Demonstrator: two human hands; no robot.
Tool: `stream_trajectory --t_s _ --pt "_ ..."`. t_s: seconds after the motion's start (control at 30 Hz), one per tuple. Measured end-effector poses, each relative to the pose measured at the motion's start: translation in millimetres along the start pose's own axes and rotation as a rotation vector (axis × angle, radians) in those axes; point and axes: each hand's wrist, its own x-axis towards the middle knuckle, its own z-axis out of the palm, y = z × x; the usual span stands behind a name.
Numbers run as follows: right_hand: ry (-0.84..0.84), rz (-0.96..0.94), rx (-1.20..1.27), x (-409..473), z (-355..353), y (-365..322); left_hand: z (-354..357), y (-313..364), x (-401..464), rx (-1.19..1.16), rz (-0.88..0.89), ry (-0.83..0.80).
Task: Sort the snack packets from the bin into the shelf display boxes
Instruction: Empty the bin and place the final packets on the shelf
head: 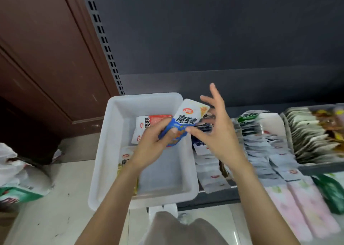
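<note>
- A blue-and-white foil snack packet (183, 122) with bold black characters is held up above the white translucent plastic bin (115, 133), over its far right corner, tilted with its top end up and to the right.
- The left hand (156, 142) grips the packet's lower blue end, fingers curled round it with the thumb on the front face.
- The right hand (216, 129) is beside the packet on its right; its thumb tip touches the packet's lower right edge, while the other fingers are spread and straight, pointing upward, clear of the packet.
- Inside the bin lie a red-and-white snack packet (149, 123) near the far wall, partly hidden behind the left hand, and a yellow-and-white snack packet (126, 162) along the left wall, partly under the left forearm.
- The bin sits on the dark shelf (210, 198), its near end jutting past the shelf's front edge.
- Just right of the bin, rows of white packets (260, 151) stand packed in display boxes; further right is a box of pale and brown packets (312, 138).
- Pink packets (297, 203) and a green packet (333, 192) lie at the shelf's near right.
- A white plastic bag (16, 175) rests on the floor at the left.
</note>
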Motion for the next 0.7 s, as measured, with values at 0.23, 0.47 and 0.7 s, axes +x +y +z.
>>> stream_trajectory --t_s 0.23,0.47,0.7 --pt "0.323 0.015 -0.066 10 -85 4 35 14 61 0.179 0.097 0.222" --pt "0.345 0.0 0.059 37 -110 31 49 -28 56 0.726 0.052 -0.274" --pt "0.006 -0.173 -0.437 64 -69 49 58 -33 44 0.783 0.148 -0.173"
